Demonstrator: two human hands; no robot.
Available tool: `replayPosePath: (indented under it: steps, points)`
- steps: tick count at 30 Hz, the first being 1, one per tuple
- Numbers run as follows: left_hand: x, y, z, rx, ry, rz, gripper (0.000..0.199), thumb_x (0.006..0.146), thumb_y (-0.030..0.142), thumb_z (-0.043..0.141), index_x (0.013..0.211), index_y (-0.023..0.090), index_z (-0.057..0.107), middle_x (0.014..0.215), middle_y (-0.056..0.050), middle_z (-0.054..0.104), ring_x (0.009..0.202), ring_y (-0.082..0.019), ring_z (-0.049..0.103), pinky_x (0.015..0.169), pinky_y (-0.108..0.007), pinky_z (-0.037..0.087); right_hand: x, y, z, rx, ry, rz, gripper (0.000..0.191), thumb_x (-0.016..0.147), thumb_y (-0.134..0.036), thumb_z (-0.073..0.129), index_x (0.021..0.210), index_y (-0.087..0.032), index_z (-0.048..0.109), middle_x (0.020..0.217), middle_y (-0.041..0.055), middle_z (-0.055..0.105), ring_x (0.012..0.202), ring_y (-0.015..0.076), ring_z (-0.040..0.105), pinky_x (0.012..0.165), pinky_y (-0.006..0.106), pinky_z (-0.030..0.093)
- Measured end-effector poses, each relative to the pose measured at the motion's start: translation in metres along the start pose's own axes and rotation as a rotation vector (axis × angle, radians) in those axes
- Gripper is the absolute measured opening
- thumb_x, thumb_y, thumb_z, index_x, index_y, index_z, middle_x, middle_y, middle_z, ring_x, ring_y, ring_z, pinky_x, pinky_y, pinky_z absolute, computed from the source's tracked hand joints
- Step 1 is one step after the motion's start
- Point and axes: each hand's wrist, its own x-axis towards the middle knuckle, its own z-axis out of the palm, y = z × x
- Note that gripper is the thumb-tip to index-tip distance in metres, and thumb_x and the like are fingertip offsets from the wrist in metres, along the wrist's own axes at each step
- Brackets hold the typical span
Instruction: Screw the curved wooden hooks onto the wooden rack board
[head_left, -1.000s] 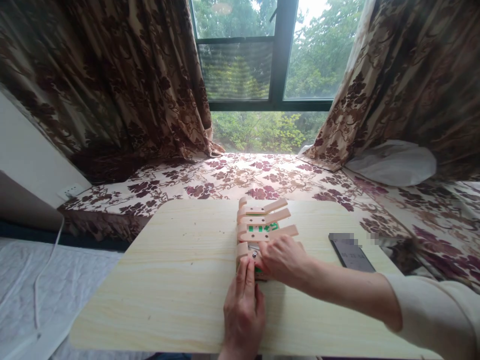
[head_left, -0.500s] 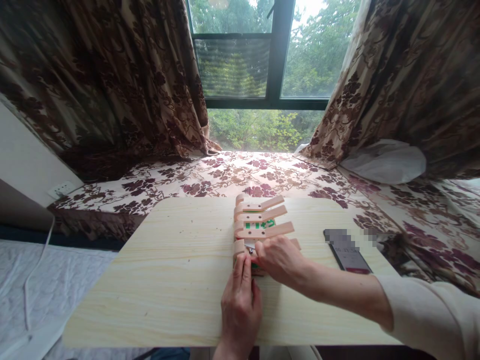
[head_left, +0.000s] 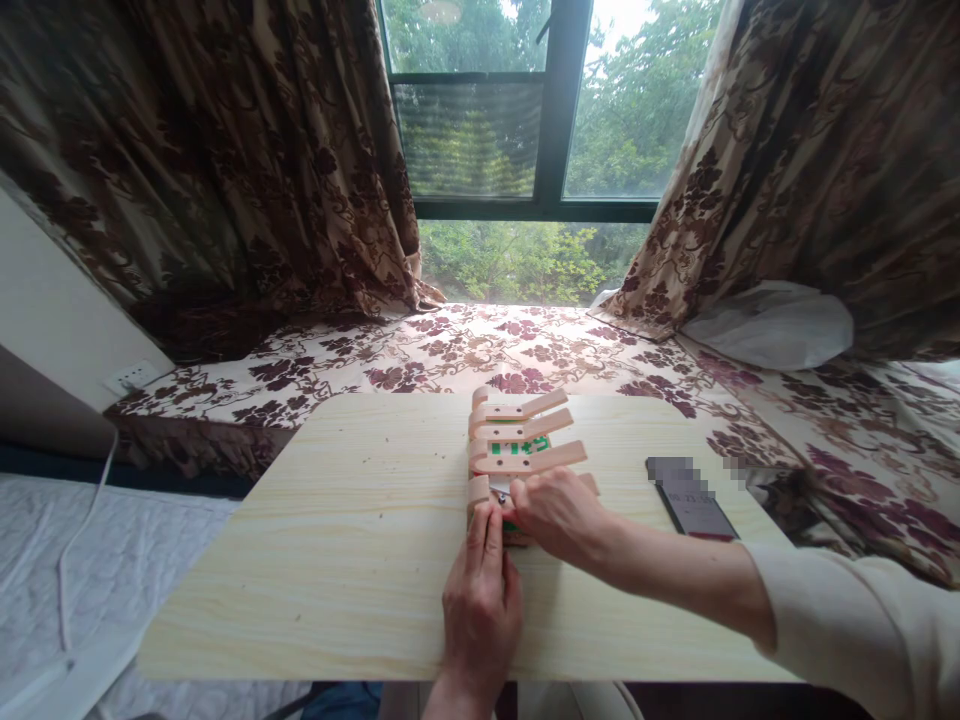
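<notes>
Several pale wooden pieces with angled ends [head_left: 536, 459] lie in a row across the table, with dark screws in them. A white-and-green printed surface [head_left: 517, 447] shows between the pieces. At the near end of the row, the fingers of my left hand [head_left: 484, 600] press together against the nearest wooden piece [head_left: 478, 490]. My right hand [head_left: 561, 512] is closed on a thin silvery metal tool [head_left: 499, 490], which lies over that piece close to a screw head. My right fingers hide most of the tool and part of the wood.
The light wood-grain table [head_left: 322, 540] carries small dark specks on its left half. To the right of my right hand lies a phone [head_left: 694, 510]. Behind the table is a flowered cover [head_left: 517, 345] below a window, with a white bag [head_left: 772, 325] at the right.
The view has shifted slightly. Both hands stay at the nearest wooden piece, the left pressing and the right on the metal tool, with hardly any visible movement.
</notes>
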Motion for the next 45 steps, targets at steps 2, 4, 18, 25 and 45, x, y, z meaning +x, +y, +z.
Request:
replayPosePath:
  steps: [2, 4, 18, 25, 45]
  points:
    - [0.000, 0.000, 0.000, 0.000, -0.001, -0.002, 0.064, 0.082, 0.006, 0.048, 0.142, 0.013, 0.028, 0.134, -0.016, 0.051, 0.127, -0.022, 0.046, 0.097, -0.032, 0.047, 0.000, 0.000, 0.001, 0.002, 0.003, -0.001, 0.025, 0.093, -0.023, 0.043, 0.082, -0.011, 0.062, 0.067, 0.0119, 0.066, 0.056, 0.0208, 0.064, 0.042, 0.027, 0.039]
    - [0.000, 0.000, 0.000, 0.000, 0.000, -0.002, 0.064, 0.082, 0.006, 0.048, 0.142, 0.015, 0.027, 0.135, -0.015, 0.051, 0.126, -0.022, 0.047, 0.097, -0.032, 0.048, 0.000, 0.000, 0.001, 0.004, 0.003, -0.001, 0.026, 0.093, -0.023, 0.043, 0.081, -0.011, 0.062, 0.067, 0.0122, 0.066, 0.056, 0.0208, 0.064, 0.041, 0.027, 0.039]
    - [-0.001, 0.001, 0.000, 0.000, -0.003, 0.001, 0.064, 0.082, 0.006, 0.047, 0.142, 0.014, 0.028, 0.134, -0.015, 0.051, 0.127, -0.021, 0.046, 0.098, -0.031, 0.046, -0.001, 0.000, -0.002, 0.048, -0.028, 0.019, 0.027, 0.094, -0.024, 0.041, 0.083, -0.010, 0.062, 0.068, 0.0137, 0.067, 0.057, 0.0215, 0.064, 0.044, 0.027, 0.039]
    - [0.000, 0.001, 0.000, 0.031, -0.024, -0.006, 0.064, 0.082, 0.006, 0.047, 0.142, 0.015, 0.027, 0.136, -0.014, 0.050, 0.127, -0.021, 0.046, 0.097, -0.030, 0.047, -0.002, 0.022, -0.023, 0.101, -0.054, -0.031, 0.017, 0.088, -0.021, 0.048, 0.082, -0.013, 0.061, 0.069, 0.0091, 0.068, 0.060, 0.0202, 0.064, 0.045, 0.027, 0.034]
    - [0.019, 0.015, -0.006, 0.170, -0.241, -0.094, 0.059, 0.085, 0.012, 0.043, 0.142, 0.019, 0.029, 0.142, -0.011, 0.043, 0.111, -0.018, 0.060, 0.076, -0.024, 0.055, 0.022, 0.057, -0.093, 0.145, -0.115, -0.214, 0.027, 0.074, -0.017, 0.051, 0.088, -0.020, 0.074, 0.081, 0.0089, 0.072, 0.071, 0.0186, 0.062, 0.052, 0.026, 0.028]
